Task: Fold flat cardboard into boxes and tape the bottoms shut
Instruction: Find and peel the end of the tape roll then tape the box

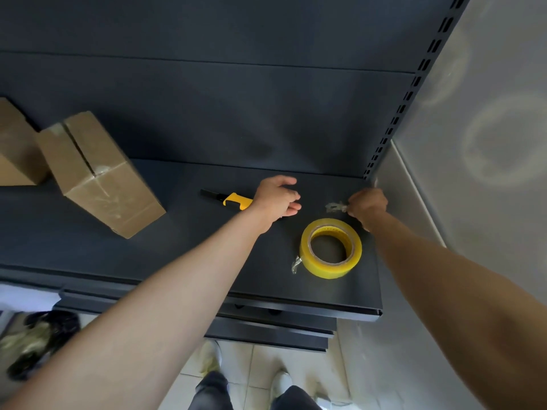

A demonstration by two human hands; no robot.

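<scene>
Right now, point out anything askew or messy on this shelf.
The nearer box sits tilted, seemingly leaning on the other box instead of lying flat on the shelf. The right hand pinches a crumpled tape scrap, and the loose end of the roll is wrinkled.

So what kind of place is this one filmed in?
Probably a shop or stockroom: dark metal shelving with a slotted upright, taped cardboard boxes on the shelf, and a tape roll near a yellow-handled cutter.
</scene>
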